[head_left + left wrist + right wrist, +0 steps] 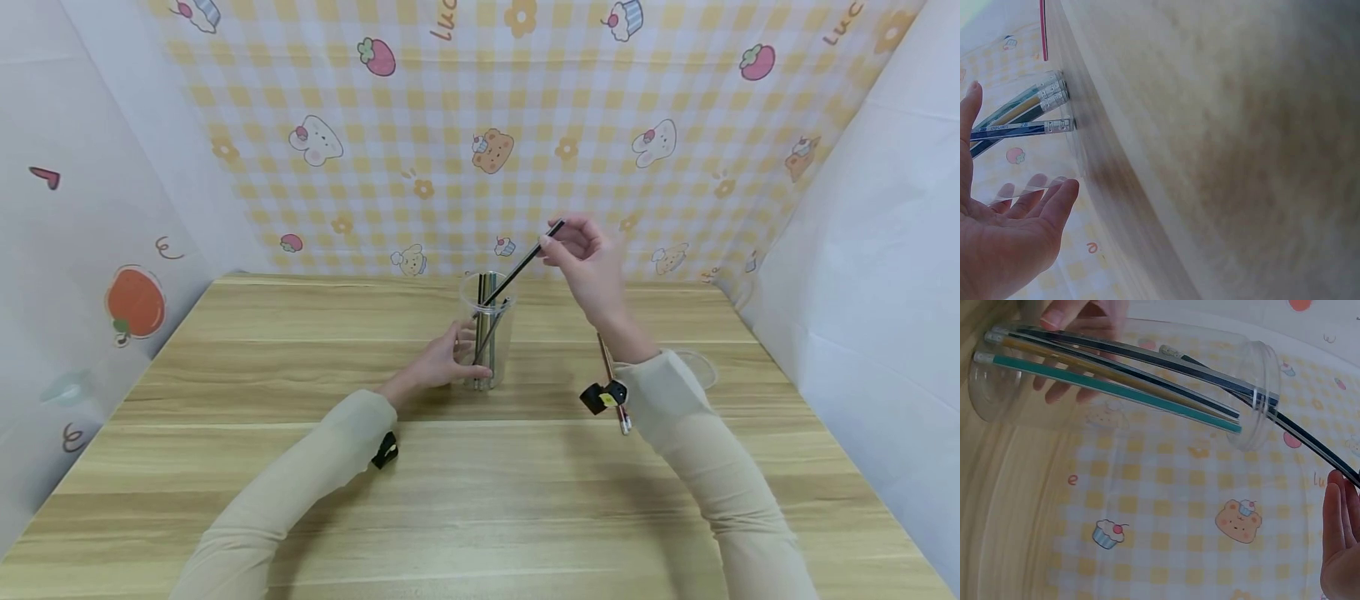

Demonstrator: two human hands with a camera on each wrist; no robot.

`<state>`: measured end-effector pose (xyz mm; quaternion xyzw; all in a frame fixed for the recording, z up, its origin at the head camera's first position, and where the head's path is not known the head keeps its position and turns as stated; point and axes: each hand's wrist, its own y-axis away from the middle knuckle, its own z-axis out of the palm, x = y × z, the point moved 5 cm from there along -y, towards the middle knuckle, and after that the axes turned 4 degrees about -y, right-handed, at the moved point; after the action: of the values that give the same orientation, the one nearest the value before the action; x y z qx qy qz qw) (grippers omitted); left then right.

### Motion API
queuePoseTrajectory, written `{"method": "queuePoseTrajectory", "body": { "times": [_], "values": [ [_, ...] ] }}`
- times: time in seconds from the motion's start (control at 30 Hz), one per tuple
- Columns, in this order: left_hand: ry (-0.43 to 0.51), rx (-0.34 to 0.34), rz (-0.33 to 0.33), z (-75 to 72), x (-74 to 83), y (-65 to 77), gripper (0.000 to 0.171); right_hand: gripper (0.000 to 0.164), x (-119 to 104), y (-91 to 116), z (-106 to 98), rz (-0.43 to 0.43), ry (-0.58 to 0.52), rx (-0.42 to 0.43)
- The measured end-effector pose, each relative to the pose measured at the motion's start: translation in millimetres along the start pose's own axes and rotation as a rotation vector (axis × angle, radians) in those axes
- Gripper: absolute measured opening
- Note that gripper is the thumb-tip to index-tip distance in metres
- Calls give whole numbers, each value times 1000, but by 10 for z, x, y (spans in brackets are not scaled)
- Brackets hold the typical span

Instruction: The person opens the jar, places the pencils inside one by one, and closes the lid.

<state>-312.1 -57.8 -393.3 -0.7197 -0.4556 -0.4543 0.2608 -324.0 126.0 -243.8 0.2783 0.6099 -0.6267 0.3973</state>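
Observation:
A clear plastic jar (pixel 503 354) stands upright on the table, with several pencils leaning inside, among them a green pencil (pixel 1110 392) and a yellow pencil (pixel 1079 360). My left hand (pixel 442 358) holds the jar low on its left side, thumb in front and fingers behind. Above and to the right of the rim, my right hand (pixel 592 267) pinches the upper end of a dark pencil (pixel 525 262). That pencil slants down through the jar's mouth. Its eraser end is inside the jar, off the bottom, in the right wrist view.
Reddish pencils (pixel 607 358) lie on the wooden table (pixel 465 500), partly under the right wrist. Behind the right sleeve is a clear round object (pixel 708 367), perhaps a lid. A checked cloth (pixel 420 108) hangs behind the table, with white panels on both sides.

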Motion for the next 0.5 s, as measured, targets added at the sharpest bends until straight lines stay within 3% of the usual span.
{"method": "queuePoseTrajectory", "body": {
  "times": [0.17, 0.37, 0.5],
  "values": [
    [-7, 12, -11, 18, -193, -104, 87, 23, 88, 44, 41, 14, 54, -28],
    [-56, 44, -20, 11, -194, -95, 78, 29, 152, 91, 96, 38, 99, -55],
    [-63, 48, -17, 12, -185, -95, 75, 29, 79, 132, 159, 39, 118, -61]
  ]
}}
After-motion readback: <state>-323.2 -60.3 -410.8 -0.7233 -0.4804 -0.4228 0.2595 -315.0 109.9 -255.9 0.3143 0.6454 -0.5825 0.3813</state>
